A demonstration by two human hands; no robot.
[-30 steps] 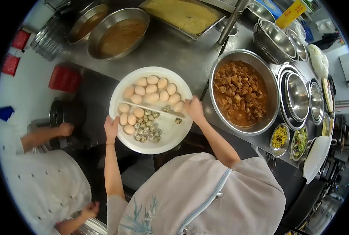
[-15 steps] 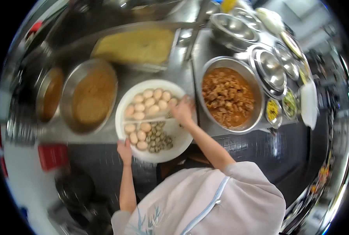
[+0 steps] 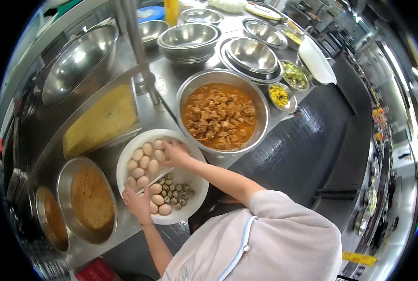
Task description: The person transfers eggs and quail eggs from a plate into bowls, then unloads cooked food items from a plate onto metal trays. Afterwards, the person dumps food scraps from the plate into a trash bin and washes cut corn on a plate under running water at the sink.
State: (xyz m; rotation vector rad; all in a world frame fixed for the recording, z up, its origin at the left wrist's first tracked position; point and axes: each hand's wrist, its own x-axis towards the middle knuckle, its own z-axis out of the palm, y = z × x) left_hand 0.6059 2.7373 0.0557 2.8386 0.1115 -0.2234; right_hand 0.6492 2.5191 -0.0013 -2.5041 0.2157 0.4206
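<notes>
A round white basin (image 3: 195, 203) holds brown-shelled eggs (image 3: 144, 162) on its far side, more of them nearest my body, and a cluster of small speckled quail eggs (image 3: 175, 192). A pale straight divider (image 3: 162, 174) runs across between the two groups. My left hand (image 3: 138, 204) lies over the basin's left rim, fingers and thumb apart, fingertips by the lower brown eggs and the divider's end. Inside the far right part, my right hand (image 3: 176, 153) has its fingers spread beside the brown eggs, fingertips against the nearest ones.
A steel basin of meat chunks in reddish sauce (image 3: 220, 117) stands right of the eggs. Stacked steel bowls (image 3: 190, 42) are behind it. Left are a tray of yellow food (image 3: 101, 122) and a bowl of brown sauce (image 3: 93, 199). A metal post (image 3: 136, 47) rises behind.
The view has swung to the right, so the basins sit further left and lower. My left hand has moved up the rim toward the divider; my right hand reaches further in among the brown eggs.
</notes>
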